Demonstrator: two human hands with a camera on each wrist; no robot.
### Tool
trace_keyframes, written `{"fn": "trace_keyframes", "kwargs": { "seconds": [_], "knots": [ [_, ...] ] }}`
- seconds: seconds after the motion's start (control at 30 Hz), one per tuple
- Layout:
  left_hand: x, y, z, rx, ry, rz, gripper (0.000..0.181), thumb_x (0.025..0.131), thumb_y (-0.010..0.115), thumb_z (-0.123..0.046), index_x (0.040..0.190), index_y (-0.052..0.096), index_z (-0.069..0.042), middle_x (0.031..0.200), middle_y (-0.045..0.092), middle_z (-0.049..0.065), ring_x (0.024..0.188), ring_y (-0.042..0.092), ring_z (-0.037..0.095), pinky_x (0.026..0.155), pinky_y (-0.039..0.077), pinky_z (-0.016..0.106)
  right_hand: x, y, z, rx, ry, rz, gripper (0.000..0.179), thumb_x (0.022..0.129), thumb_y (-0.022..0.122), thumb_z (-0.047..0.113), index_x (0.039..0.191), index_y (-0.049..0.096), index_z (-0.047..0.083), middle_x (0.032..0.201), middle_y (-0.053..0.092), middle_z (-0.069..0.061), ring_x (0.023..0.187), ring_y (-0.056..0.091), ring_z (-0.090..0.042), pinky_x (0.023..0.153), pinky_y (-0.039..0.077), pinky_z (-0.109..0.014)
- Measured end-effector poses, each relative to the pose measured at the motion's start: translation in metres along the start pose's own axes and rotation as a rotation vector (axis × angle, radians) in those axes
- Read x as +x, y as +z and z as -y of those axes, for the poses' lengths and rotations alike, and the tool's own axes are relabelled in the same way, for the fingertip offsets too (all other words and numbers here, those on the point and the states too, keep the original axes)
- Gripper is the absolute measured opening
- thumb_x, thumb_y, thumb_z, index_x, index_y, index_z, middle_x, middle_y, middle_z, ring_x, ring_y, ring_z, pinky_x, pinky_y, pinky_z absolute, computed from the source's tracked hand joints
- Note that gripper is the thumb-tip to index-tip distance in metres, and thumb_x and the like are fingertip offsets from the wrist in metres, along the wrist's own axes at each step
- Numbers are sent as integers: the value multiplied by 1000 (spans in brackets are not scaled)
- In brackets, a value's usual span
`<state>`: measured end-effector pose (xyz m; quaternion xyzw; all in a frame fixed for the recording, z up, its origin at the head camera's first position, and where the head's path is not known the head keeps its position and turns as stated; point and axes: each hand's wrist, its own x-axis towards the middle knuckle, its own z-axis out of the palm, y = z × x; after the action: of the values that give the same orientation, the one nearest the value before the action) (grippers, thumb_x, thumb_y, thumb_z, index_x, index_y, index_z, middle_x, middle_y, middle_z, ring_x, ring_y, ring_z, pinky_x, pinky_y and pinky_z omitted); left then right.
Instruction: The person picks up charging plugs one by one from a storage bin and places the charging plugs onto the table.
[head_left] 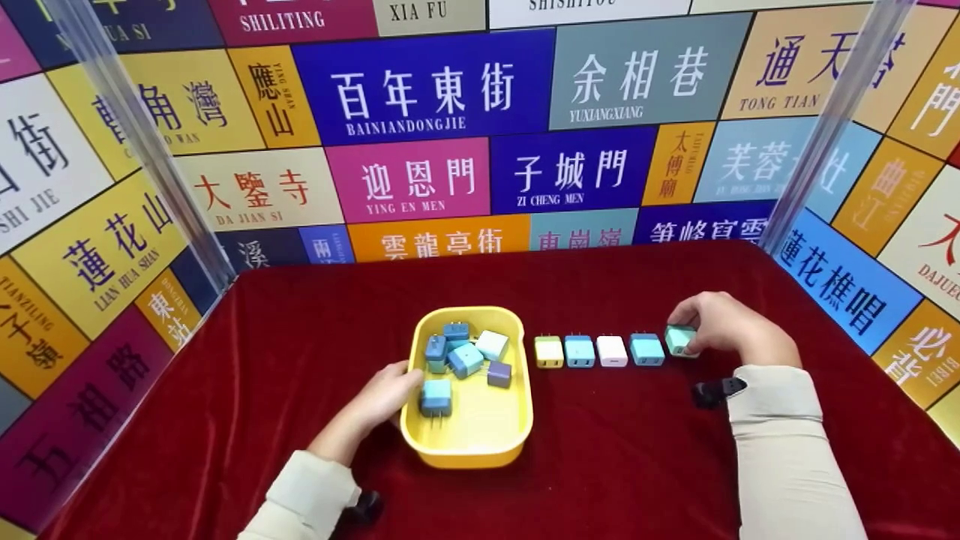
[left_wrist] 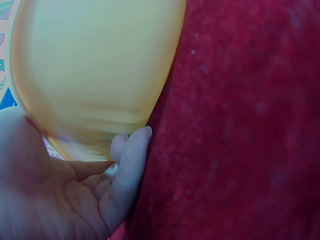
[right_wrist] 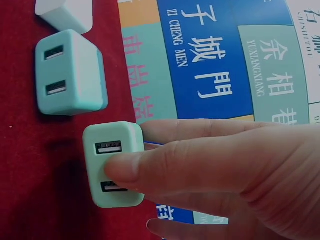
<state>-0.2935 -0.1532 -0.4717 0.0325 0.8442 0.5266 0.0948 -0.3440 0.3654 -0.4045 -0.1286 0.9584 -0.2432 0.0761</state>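
Green charger [head_left: 678, 341], at the right end of a line, is pinched by the right hand [head_left: 718, 322], thumb and fingers parted only by its thickness. Left of it stand four chargers [head_left: 583, 353]. Farther left, the left hand [head_left: 388, 391] grips a yellow tub [head_left: 491, 420], fingers curled at its side; loose chargers [head_left: 466, 361] lie inside. Beneath: red worktop [head_left: 622, 450].

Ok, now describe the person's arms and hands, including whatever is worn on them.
The left sleeve and right sleeve are plain cream, ending in broad cuffs. A small black item shows by the left cuff, another by the right. Left hand and right hand wear no gloves.
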Motion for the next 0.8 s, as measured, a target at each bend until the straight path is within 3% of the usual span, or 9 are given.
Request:
{"fn": "trace_keyframes", "kwargs": {
  "seconds": [0.8],
  "knots": [
    [0,0,0,8,-3,3,44,96,48,-20,129,67,2,88,73,11,69,75,24,57,63,37,6,10,-3,2,47,28,42,77,84,-7,118,73,-3,113,71,-22,91,61,-32,74,57,-39]
  ]
}}
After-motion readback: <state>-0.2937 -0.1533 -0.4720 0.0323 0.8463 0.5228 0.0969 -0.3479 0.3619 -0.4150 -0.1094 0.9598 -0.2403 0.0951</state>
